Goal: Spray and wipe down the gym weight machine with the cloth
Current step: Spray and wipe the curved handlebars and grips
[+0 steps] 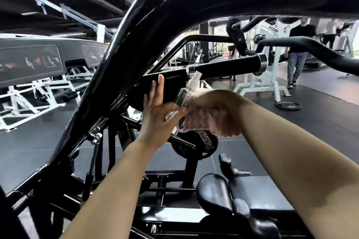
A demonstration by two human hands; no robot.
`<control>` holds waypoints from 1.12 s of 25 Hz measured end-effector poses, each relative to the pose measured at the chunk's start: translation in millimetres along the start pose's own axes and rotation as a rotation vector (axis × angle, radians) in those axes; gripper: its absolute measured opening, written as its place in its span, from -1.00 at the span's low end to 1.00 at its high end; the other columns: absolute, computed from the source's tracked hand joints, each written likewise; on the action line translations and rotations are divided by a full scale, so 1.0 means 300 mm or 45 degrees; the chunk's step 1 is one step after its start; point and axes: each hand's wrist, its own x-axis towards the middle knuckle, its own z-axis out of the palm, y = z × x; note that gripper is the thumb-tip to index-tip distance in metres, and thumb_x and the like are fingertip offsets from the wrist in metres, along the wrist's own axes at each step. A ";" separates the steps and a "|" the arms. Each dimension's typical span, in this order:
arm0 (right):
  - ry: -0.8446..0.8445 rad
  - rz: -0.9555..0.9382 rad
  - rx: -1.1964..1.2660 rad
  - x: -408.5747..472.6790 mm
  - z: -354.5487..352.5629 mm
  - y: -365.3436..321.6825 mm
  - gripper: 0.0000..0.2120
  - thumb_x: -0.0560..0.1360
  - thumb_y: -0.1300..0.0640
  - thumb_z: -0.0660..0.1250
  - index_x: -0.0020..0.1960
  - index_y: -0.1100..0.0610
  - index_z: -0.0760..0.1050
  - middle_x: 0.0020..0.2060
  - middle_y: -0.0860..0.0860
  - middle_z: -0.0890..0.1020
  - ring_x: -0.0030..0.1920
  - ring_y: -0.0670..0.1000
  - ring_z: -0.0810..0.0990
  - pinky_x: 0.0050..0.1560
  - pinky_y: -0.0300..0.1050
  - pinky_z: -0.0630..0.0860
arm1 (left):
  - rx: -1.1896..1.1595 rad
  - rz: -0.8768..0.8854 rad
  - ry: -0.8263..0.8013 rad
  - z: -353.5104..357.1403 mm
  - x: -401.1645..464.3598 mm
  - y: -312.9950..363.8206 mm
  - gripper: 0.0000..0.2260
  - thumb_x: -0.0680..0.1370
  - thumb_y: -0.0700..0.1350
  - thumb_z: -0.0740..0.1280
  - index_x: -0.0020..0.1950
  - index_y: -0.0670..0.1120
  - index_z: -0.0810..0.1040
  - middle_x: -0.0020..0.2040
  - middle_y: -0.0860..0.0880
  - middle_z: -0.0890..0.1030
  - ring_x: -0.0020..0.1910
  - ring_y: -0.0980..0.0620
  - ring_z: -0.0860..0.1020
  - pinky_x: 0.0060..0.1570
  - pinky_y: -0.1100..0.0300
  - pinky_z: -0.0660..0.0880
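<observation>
My left hand [155, 110] is flat and released, fingers straight up, with the thumb touching the bottle [179, 106]. My right hand [211, 108] clutches the pink cloth [207, 122], and the clear bottle sits between the two hands; the blur hides which one actually carries it. I judge this as a handover, so one hand can spray while the other wipes. The white nozzle [194, 80] points up and away from my hands toward the black bar [223, 65] of the machine just beyond them, likely the next surface to wet. Below my forearms lie the black seat pads [223, 194] and a weight plate [194, 145]. The floor [291, 122] is dark rubber; white racks [272, 83] stand well beyond my right hand, and a person [297, 58] stands farther off.
</observation>
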 end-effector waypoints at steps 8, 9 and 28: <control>1.422 -0.395 -1.361 0.103 0.099 0.143 -0.90 0.39 0.06 0.30 -0.25 0.07 0.51 -0.44 0.04 0.62 -0.43 0.10 0.62 -0.40 -0.19 0.39 | 0.062 -0.033 0.022 0.017 -0.003 0.005 -0.57 0.40 0.25 0.08 -0.28 -0.05 0.54 0.48 0.18 -0.15 0.44 0.26 -0.25 0.31 0.39 -0.44; 1.227 -0.294 -1.252 0.103 0.087 0.120 -0.87 0.42 0.02 0.29 -0.19 0.07 0.53 -0.32 0.05 0.65 -0.32 0.12 0.63 -0.33 -0.14 0.40 | 0.068 -0.024 0.022 0.018 -0.002 0.001 -0.55 0.41 0.24 0.08 -0.26 -0.08 0.56 0.48 0.17 -0.15 0.44 0.25 -0.25 0.31 0.38 -0.44; 0.706 -0.142 -0.996 0.084 0.018 0.142 -0.88 0.43 0.04 0.28 -0.17 0.08 0.51 -0.27 0.04 0.65 -0.25 0.10 0.63 -0.31 -0.15 0.44 | 0.157 -0.022 0.003 0.011 -0.003 0.011 -0.56 0.42 0.25 0.05 -0.24 -0.05 0.54 0.48 0.13 -0.18 0.42 0.29 -0.30 0.28 0.41 -0.47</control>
